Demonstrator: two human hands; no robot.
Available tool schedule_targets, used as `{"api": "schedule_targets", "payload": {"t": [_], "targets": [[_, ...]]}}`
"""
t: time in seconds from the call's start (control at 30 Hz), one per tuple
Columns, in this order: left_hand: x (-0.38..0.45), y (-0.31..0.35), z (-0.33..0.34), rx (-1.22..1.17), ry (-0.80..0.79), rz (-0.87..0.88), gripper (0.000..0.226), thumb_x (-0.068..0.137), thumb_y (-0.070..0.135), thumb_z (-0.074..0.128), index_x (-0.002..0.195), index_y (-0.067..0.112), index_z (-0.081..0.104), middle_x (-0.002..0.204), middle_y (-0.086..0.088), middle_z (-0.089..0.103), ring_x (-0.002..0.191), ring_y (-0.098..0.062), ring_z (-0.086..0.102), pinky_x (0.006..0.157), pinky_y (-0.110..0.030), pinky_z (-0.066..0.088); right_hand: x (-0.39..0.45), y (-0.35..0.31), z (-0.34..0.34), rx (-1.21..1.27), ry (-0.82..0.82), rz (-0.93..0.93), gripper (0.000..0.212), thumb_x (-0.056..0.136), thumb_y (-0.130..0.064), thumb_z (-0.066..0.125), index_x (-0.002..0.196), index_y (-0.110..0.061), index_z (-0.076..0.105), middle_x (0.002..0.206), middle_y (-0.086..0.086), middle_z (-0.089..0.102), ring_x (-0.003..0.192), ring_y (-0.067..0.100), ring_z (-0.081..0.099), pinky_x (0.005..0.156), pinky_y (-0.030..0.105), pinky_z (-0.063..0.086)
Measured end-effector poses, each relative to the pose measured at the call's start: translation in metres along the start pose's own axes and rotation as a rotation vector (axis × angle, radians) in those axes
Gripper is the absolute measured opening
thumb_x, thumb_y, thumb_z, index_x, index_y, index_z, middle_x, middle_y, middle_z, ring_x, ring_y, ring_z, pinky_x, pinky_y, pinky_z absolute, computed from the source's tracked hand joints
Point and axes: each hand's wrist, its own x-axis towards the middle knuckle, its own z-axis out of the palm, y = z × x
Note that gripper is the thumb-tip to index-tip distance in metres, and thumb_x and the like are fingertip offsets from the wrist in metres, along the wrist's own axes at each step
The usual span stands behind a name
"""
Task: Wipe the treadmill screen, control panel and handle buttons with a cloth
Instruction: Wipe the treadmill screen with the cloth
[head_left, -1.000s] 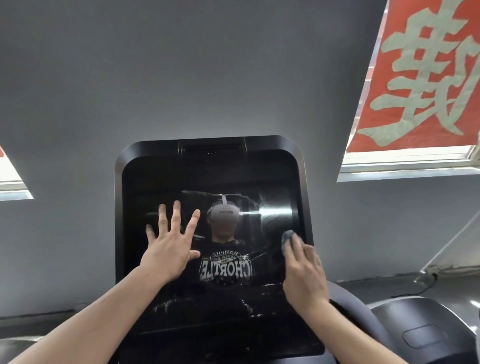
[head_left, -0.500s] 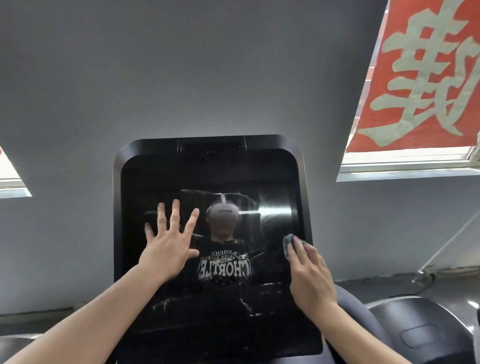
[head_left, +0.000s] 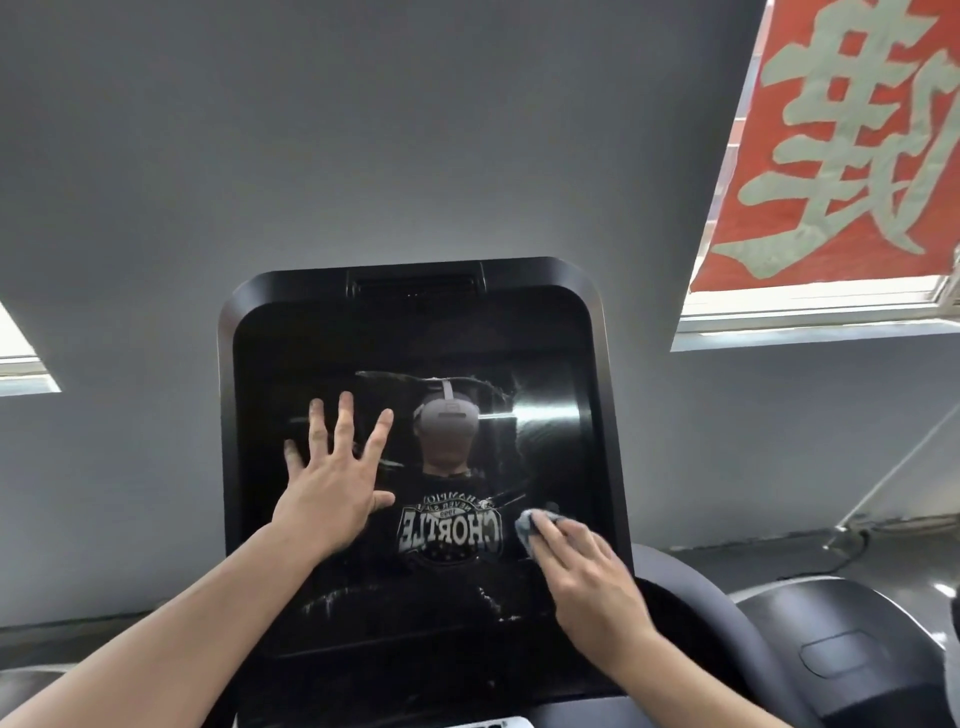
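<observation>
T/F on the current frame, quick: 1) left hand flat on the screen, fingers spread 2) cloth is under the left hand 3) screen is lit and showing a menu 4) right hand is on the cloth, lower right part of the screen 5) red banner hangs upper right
1) True. The left hand lies open on the treadmill screen, fingers spread.
2) False. The cloth is under the right hand.
3) False. The screen is dark, showing only reflections and smears.
4) True. The right hand presses the cloth at the lower right.
5) True. The red banner hangs at the upper right.
</observation>
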Motion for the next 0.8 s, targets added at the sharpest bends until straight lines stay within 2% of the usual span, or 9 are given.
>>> {"api": "schedule_targets", "payload": {"t": [0.13, 0.27, 0.3, 0.37, 0.43, 0.53, 0.6, 0.73, 0.8], "targets": [[0.0, 0.0, 0.0, 0.004, 0.002, 0.0, 0.107, 0.098, 0.063, 0.053, 0.159, 0.034, -0.03, 0.163, -0.016, -0.041, 0.149, -0.048, -0.036, 0.122, -0.071, 0.016, -0.002, 0.024, -0.002, 0.03, 0.124, 0.394, 0.06, 0.078, 0.001, 0.047, 0.133, 0.0, 0.069, 0.143, 0.012, 0.065, 0.105, 0.034, 0.059, 0.086, 0.048, 0.057], [0.0, 0.0, 0.001, 0.004, 0.005, 0.002, 0.107, 0.098, 0.064, 0.052, 0.158, 0.035, -0.031, 0.162, -0.016, -0.042, 0.149, -0.047, -0.036, 0.122, -0.071, 0.016, -0.018, -0.01, 0.009, -0.022, 0.055, 0.093, 0.057, 0.082, -0.002, 0.045, 0.133, 0.001, 0.069, 0.141, 0.016, 0.065, 0.097, 0.032, 0.062, 0.082, 0.045, 0.06], [0.0, 0.0, 0.0, 0.011, 0.006, 0.001, 0.107, 0.098, 0.065, 0.051, 0.157, 0.035, -0.032, 0.162, -0.016, -0.042, 0.149, -0.047, -0.036, 0.122, -0.071, 0.016, -0.018, -0.001, 0.006, 0.0, 0.056, 0.1, 0.056, 0.083, -0.003, 0.044, 0.133, -0.001, 0.07, 0.142, 0.012, 0.066, 0.098, 0.031, 0.061, 0.083, 0.045, 0.06], [0.0, 0.001, -0.001, 0.02, 0.006, 0.002, 0.106, 0.099, 0.065, 0.05, 0.155, 0.034, -0.034, 0.162, -0.017, -0.042, 0.149, -0.048, -0.035, 0.122, -0.071, 0.016, -0.016, 0.024, 0.002, 0.038, 0.075, 0.306, 0.058, 0.084, 0.001, 0.042, 0.135, -0.002, 0.069, 0.144, 0.008, 0.064, 0.099, 0.03, 0.057, 0.084, 0.048, 0.059], [0.0, 0.001, -0.002, 0.025, 0.004, 0.001, 0.106, 0.099, 0.065, 0.05, 0.155, 0.034, -0.034, 0.162, -0.018, -0.041, 0.149, -0.049, -0.035, 0.122, -0.071, 0.016, -0.017, 0.021, 0.007, 0.029, 0.114, 0.425, 0.062, 0.083, 0.005, 0.04, 0.141, 0.002, 0.063, 0.147, 0.014, 0.061, 0.104, 0.035, 0.058, 0.088, 0.051, 0.058], [0.0, 0.001, -0.001, 0.019, 0.004, 0.001, 0.106, 0.099, 0.064, 0.051, 0.155, 0.033, -0.034, 0.162, -0.018, -0.042, 0.149, -0.048, -0.035, 0.122, -0.071, 0.016, -0.026, -0.022, 0.025, 0.009, 0.055, 0.177, 0.062, 0.082, -0.001, 0.039, 0.138, 0.0, 0.066, 0.147, 0.019, 0.061, 0.11, 0.037, 0.068, 0.091, 0.048, 0.06], [0.0, 0.001, 0.0, 0.02, 0.009, 0.0, 0.106, 0.099, 0.065, 0.051, 0.156, 0.033, -0.034, 0.162, -0.017, -0.042, 0.149, -0.048, -0.035, 0.122, -0.071, 0.016, -0.028, -0.013, 0.02, 0.032, 0.038, 0.078, 0.057, 0.084, -0.003, 0.043, 0.135, -0.003, 0.069, 0.146, 0.014, 0.062, 0.11, 0.034, 0.069, 0.089, 0.045, 0.06], [0.0, 0.001, -0.002, 0.012, 0.0, -0.002, 0.106, 0.099, 0.063, 0.052, 0.156, 0.035, -0.033, 0.163, -0.017, -0.041, 0.15, -0.048, -0.034, 0.122, -0.071, 0.015, -0.018, 0.009, 0.01, 0.059, 0.078, 0.426, 0.066, 0.084, -0.001, 0.034, 0.146, 0.004, 0.057, 0.152, 0.019, 0.056, 0.127, 0.039, 0.06, 0.102, 0.051, 0.056], [-0.001, 0.001, -0.001, 0.006, 0.002, 0.002, 0.106, 0.099, 0.062, 0.053, 0.157, 0.035, -0.032, 0.163, -0.016, -0.041, 0.15, -0.048, -0.034, 0.122, -0.071, 0.015, -0.02, -0.017, 0.016, 0.03, 0.014, 0.364, 0.069, 0.083, -0.002, 0.032, 0.149, 0.004, 0.052, 0.154, 0.022, 0.052, 0.133, 0.039, 0.058, 0.106, 0.049, 0.054]]}}
